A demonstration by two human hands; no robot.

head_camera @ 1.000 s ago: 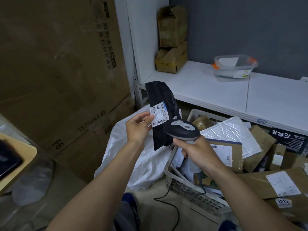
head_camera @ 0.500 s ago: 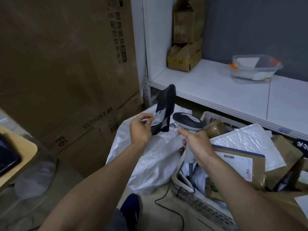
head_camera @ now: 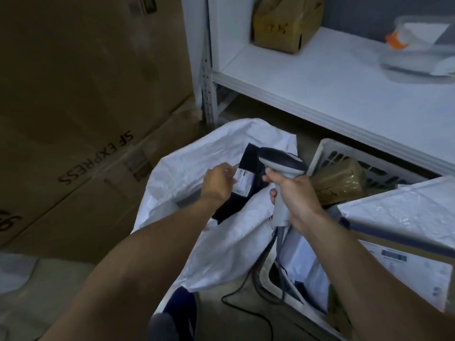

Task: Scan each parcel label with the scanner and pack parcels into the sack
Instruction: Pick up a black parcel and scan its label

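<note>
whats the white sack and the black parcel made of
White sack: probably woven plastic, matte, with stiff, crisp creases. Black parcel, pinched by the left hand: likely a thin plastic mailer, matte, flat with a stuck-on paper label. Blur leaves both open.

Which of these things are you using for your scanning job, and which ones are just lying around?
For the job: black parcel in the left hand; scanner in the right hand; white sack; basket of waiting parcels.
Just lying about: big cardboard boxes; small box and plastic tub on the shelf.
</note>
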